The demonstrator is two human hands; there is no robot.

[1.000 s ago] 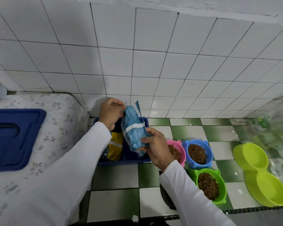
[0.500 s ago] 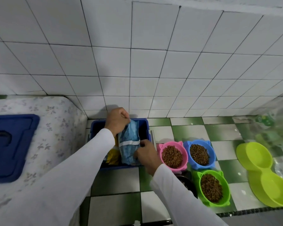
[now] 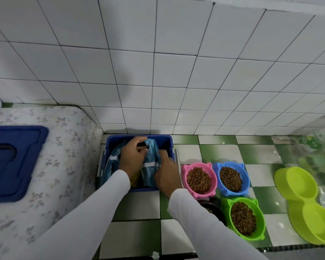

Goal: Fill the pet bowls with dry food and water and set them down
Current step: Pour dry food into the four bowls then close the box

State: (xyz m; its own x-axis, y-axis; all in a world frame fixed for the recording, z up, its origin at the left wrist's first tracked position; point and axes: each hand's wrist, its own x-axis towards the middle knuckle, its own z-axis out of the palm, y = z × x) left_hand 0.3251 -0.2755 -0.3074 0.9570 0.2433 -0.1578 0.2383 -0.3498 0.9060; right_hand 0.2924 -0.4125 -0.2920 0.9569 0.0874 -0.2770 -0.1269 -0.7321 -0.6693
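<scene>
head view | food bag [image 3: 148, 166] lowered into blue bin [image 3: 139, 138], gripped by left hand [image 3: 132, 156] and right hand [image 3: 167, 174] | three bowls filled; water pending

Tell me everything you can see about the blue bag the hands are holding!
The blue bag looks like shiny, crinkly plastic with a white band across it. It stands roughly upright inside the dark blue bin on the checkered floor, next to another blue bag and something yellow. Its top looks folded or scrunched shut. The left hand grips its top and the right hand holds its right side. What is inside cannot be seen.
</scene>
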